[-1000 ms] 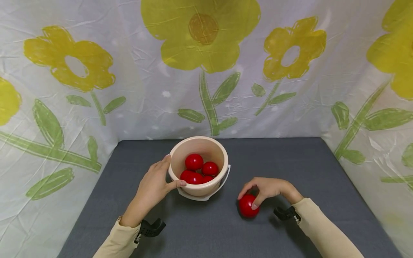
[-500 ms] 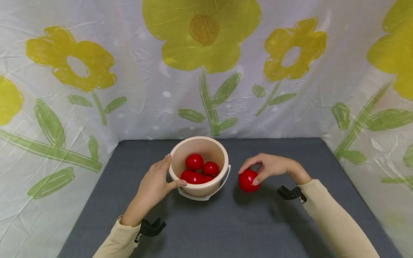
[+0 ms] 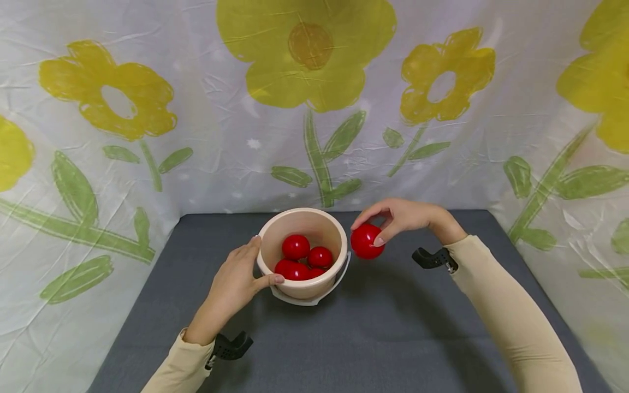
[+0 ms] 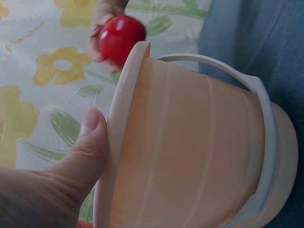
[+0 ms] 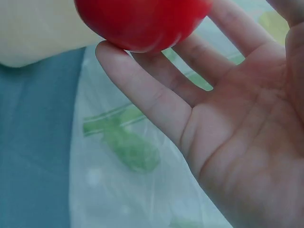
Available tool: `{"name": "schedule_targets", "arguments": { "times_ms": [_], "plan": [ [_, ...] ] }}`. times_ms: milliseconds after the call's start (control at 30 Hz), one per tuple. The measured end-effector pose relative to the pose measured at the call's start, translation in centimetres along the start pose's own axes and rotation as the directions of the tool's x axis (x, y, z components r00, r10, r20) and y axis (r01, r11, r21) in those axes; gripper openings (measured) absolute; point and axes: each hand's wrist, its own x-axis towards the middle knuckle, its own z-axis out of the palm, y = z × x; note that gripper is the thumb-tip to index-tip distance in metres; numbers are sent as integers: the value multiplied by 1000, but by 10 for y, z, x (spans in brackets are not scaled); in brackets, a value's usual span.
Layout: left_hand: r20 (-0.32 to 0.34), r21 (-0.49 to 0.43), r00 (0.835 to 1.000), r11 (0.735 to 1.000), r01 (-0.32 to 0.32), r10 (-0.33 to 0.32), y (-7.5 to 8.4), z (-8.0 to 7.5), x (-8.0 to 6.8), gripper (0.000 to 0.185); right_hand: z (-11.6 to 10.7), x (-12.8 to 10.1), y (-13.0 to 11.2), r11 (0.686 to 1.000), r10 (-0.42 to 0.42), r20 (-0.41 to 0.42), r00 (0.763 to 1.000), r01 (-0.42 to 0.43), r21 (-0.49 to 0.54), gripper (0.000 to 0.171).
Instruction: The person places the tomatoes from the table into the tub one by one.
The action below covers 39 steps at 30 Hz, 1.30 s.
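Note:
A cream bucket [image 3: 302, 215] stands near the middle of the table with several glossy red balls [image 3: 296, 247] inside. My left hand [image 3: 233, 281] rests against the bucket's left side, thumb and fingers spread along the rim and fairly straight. In the left wrist view the thumb [image 4: 88, 142] touches the rim. My right hand [image 3: 400, 217] pinches another shiny red ball [image 3: 367, 241] between thumb and fingers. This ball is raised above the table, just right of the bucket's rim. The right wrist view shows fingertips [image 5: 111, 52] against its underside; its top is cut off.
A white handle [image 3: 339, 286] hangs down around the bucket's front. Dark grey cloth [image 3: 314, 349] covers the table. Behind and at both sides rises a pale curtain [image 3: 221, 136] printed with yellow flowers. Each wrist wears a black strap mount [image 3: 432, 258].
My right hand has lifted the red ball off the table and carried it away from me, then slightly left toward the bucket. The left hand and bucket have stayed in place.

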Motion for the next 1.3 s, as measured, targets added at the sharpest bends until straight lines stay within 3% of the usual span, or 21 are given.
{"name": "schedule_targets", "arguments": {
  "times_ms": [400,800,1033,1300],
  "plan": [
    [5,0,1000,1000,6,-6,-2,1,0,101,-16,58,-34,999,-35,57,998,37,-32,49],
    [9,11,1000,1000,14,-14,-2,0,0,100,-6,112,-39,998,-12,145,989,21,-60,50],
    [8,3,1000,1000,8,-9,-1,0,-1,100,4,122,-40,995,-6,191,982,24,-93,50],
    [-1,7,1000,1000,-1,1,0,-1,-1,99,5,123,-40,996,-37,168,985,50,-77,51]
  ]
}}
